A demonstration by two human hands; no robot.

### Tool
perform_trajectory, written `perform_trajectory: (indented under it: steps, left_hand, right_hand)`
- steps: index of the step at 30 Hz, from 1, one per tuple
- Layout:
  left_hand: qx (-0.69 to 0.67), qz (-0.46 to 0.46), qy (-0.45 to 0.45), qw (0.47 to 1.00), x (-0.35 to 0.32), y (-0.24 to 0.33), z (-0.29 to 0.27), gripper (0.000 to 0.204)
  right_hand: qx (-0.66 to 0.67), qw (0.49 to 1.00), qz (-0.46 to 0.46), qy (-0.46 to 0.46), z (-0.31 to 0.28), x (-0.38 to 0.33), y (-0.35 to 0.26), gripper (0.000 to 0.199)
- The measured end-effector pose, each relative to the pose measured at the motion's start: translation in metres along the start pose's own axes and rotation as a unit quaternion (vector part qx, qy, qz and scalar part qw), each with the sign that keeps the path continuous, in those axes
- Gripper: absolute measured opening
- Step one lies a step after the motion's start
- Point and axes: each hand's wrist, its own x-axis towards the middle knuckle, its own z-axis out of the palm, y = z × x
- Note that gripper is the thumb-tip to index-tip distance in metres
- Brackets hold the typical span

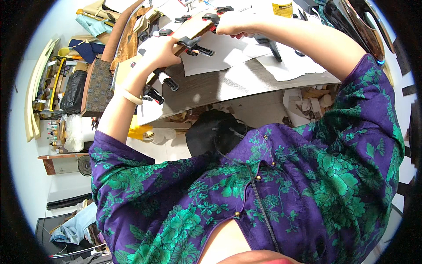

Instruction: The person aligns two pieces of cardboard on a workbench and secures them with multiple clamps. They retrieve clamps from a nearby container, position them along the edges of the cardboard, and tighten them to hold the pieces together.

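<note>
A long, pale wooden strip (192, 30) runs slantwise over the far part of the table, with several black and red spring clamps along it. My left hand (161, 53) is closed around the strip's nearer left part, thumb toward me; its other fingers are partly hidden. Close by it, a clamp (190, 42) bites the strip with its handles pointing right. At the far end, my right hand (233, 26) has its fingers curled at another clamp (212, 18), whose handles the hand covers. More clamp handles (169, 82) stick out below my left wrist.
White paper sheets (215, 57) lie on the grey table (211, 90). A yellow tub (282, 9) stands at the back. Rolled brown leather (125, 31) and a patterned box (96, 83) crowd the left. A black bag-like item (213, 132) sits below the table edge.
</note>
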Motion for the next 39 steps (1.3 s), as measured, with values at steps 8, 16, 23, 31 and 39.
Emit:
perform_trajectory:
  steps: [8, 16, 23, 31, 39]
  left_hand:
    - [-0.038, -0.022, 0.003, 0.999, -0.006, 0.006, -0.005, 0.057]
    - [-0.047, -0.021, 0.022, 0.998, 0.001, 0.013, -0.010, 0.055]
    - [-0.026, -0.012, -0.002, 1.000, -0.008, 0.004, -0.005, 0.054]
    - [-0.066, -0.022, 0.020, 0.997, -0.007, 0.011, -0.009, 0.056]
    - [-0.114, -0.040, 0.032, 0.992, -0.018, 0.013, -0.008, 0.064]
  right_hand:
    - [-0.044, 0.998, 0.031, -0.033, -0.003, 0.015, 0.005, 0.016]
    - [0.067, 0.992, 0.056, -0.090, -0.010, 0.064, 0.029, 0.015]
    - [0.000, 0.999, -0.034, 0.012, -0.021, 0.003, -0.014, 0.024]
    - [-0.099, 0.933, -0.241, 0.250, -0.018, -0.038, 0.002, 0.034]
    - [-0.227, 0.875, -0.143, 0.404, -0.088, 0.031, 0.126, 0.019]
